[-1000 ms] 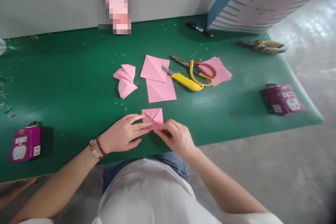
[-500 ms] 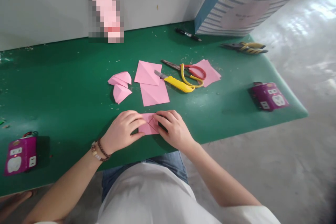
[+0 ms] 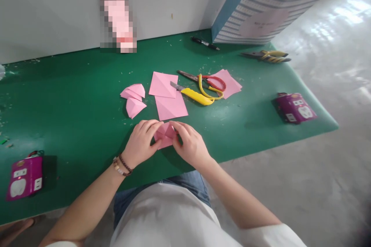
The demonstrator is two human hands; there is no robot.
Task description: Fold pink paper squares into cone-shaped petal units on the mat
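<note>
hands (image 3: 141, 142) (image 3: 189, 144) 2 | folded papers (image 3: 165, 136) 3 | scissors (image 3: 216, 83) 1 | utility knife (image 3: 197, 97) 1 | pliers (image 3: 268, 56) 1 | marker (image 3: 204, 43) 1

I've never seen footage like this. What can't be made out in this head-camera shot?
- Most of the folded pink paper: covered by the left hand and right hand.
- Upright pink object by the wall: blurred into blocks.
- Writing on the striped bag's label: too small, and the bag's top is cut off by the upper edge.
- Clear item: cut off by the left edge.
</note>
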